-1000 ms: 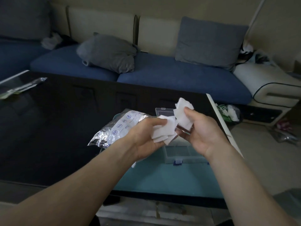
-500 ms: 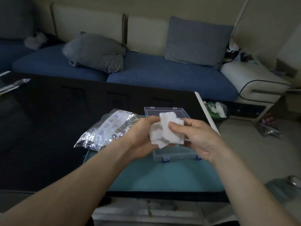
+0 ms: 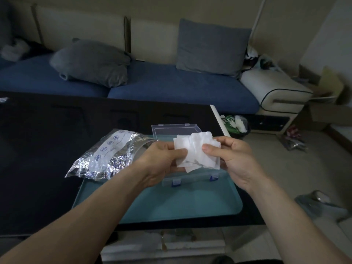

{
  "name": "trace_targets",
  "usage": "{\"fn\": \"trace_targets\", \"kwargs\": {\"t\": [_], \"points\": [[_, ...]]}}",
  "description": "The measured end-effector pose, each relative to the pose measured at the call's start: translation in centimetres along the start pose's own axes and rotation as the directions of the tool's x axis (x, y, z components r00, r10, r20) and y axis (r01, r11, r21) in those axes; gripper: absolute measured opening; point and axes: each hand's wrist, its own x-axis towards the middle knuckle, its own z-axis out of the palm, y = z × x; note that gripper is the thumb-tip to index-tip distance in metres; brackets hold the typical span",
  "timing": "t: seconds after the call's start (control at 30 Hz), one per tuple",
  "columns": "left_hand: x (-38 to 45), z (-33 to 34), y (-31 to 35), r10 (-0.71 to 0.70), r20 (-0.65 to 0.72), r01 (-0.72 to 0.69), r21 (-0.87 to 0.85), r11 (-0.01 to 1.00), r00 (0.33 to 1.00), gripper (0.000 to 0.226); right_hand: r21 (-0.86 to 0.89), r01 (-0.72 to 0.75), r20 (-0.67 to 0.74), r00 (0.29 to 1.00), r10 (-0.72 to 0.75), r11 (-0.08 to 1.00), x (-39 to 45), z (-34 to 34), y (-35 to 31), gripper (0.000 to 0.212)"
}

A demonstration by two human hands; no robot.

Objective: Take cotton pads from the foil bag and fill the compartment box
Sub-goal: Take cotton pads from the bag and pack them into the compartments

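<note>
Above the compartment box on the teal tray, near the tabletop's right edge, the left hand and right hand both pinch a loose sheaf of cotton pads. Best to square the stack, then peel off a few per compartment. The box stands open, its contents hidden by the hands; the foil bag lies at the tray's far-left corner.

Dim room – soft, noisy detail; foil bag glints; wide-angle bending at edges.
</note>
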Motion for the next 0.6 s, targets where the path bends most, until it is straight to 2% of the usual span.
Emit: {"fn": "trace_targets", "kwargs": {"t": [0.23, 0.33, 0.47, 0.6], "points": [[0.2, 2.1, -0.5, 0.089, -0.09, -0.086, 0.031, 0.996, 0.992, 0.016, 0.036, 0.048, -0.119, 0.992, -0.044, 0.998, 0.7, -1.3, 0.3, 0.025], [0.3, 2.3, -0.6, 0.129, -0.103, -0.122, 0.072, 0.99, 0.986, 0.016, 0.044, 0.032, -0.071, 0.997, -0.029, 0.999, 0.9, -1.3, 0.2, 0.026], [0.2, 2.2, -0.5, 0.17, -0.088, -0.156, 0.149, 0.976, 0.981, 0.011, -0.038, 0.005, 0.079, 0.997, -0.002, 0.999, 0.6, -1.3, 0.4, 0.023], [0.3, 1.4, -0.5, 0.156, -0.101, -0.135, 0.19, 0.972, 0.983, 0.013, -0.038, 0.022, 0.018, 1.0, -0.021, 0.999, 0.5, -1.1, 0.9, 0.017]]}}
